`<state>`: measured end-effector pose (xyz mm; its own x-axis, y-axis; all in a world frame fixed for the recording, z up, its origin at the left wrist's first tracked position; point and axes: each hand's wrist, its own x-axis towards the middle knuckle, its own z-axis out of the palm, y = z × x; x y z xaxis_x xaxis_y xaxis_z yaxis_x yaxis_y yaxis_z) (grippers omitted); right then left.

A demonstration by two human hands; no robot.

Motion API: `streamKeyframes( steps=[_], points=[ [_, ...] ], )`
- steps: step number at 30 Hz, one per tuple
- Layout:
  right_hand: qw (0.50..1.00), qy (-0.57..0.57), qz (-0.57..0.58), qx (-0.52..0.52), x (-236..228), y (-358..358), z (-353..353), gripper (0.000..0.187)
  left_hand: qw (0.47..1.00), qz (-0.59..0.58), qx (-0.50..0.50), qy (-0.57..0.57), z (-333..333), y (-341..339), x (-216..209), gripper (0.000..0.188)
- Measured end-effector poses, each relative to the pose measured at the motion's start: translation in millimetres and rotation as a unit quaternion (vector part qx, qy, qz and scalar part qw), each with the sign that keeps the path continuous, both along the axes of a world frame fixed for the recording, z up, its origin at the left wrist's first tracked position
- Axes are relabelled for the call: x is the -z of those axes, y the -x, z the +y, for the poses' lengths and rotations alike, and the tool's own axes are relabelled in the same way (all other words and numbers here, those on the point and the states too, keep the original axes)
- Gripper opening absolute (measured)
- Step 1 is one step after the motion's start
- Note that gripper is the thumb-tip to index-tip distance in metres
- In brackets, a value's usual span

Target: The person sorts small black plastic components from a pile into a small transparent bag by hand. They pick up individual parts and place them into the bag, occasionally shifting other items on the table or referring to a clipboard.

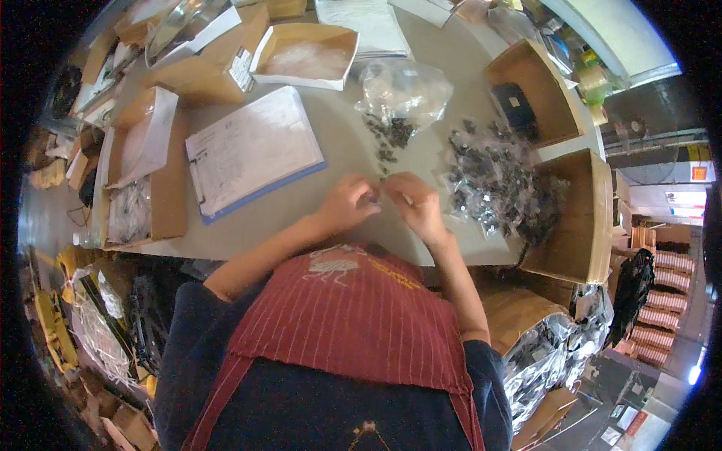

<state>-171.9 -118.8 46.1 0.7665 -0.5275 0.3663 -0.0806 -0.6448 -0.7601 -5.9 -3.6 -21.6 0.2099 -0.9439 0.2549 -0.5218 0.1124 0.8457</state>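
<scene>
Close together at the table's near edge, my two hands work in front of the apron. My left hand [350,203] is closed with its fingers curled, and what it holds is too small to make out. Just beside it, my right hand [415,206] has its fingertips pinched together, pointing toward the left hand; anything between them is hidden. Small black parts [391,132] lie loose beyond my fingers, spilling from the mouth of a clear plastic bag [406,86]. To the right spreads a heap of small clear bags with black pieces inside [500,180].
Two open cardboard boxes [571,218] edge the heap on the right. A blue clipboard with papers [256,150] lies left of my hands. Further left stands a carton holding clear bags [139,173]. A shallow white-edged box [304,56] and more papers [365,28] are at the back.
</scene>
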Motion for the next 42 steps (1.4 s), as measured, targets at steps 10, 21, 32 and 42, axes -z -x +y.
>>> streamKeyframes(
  steps=[10,21,32,42],
  points=[
    [0.977,0.153,0.127,0.076,54.1,-18.9,-19.3,0.025,0.998,-0.058,-0.001,0.011,6.1,-0.6,-5.4,0.028],
    [0.995,-0.089,-0.006,-0.033,-9.0,-4.4,4.7,0.018,1.000,0.000,-0.021,-0.016,-0.3,0.6,6.3,0.032],
    [0.969,0.171,0.106,0.142,60.1,-30.6,-41.7,0.015,0.999,-0.038,-0.001,0.034,2.5,0.5,-8.7,0.027],
    [0.993,-0.005,0.100,0.069,37.9,2.3,-38.4,0.021,0.999,0.038,-0.001,-0.035,3.9,1.4,-7.1,0.030]
  ],
)
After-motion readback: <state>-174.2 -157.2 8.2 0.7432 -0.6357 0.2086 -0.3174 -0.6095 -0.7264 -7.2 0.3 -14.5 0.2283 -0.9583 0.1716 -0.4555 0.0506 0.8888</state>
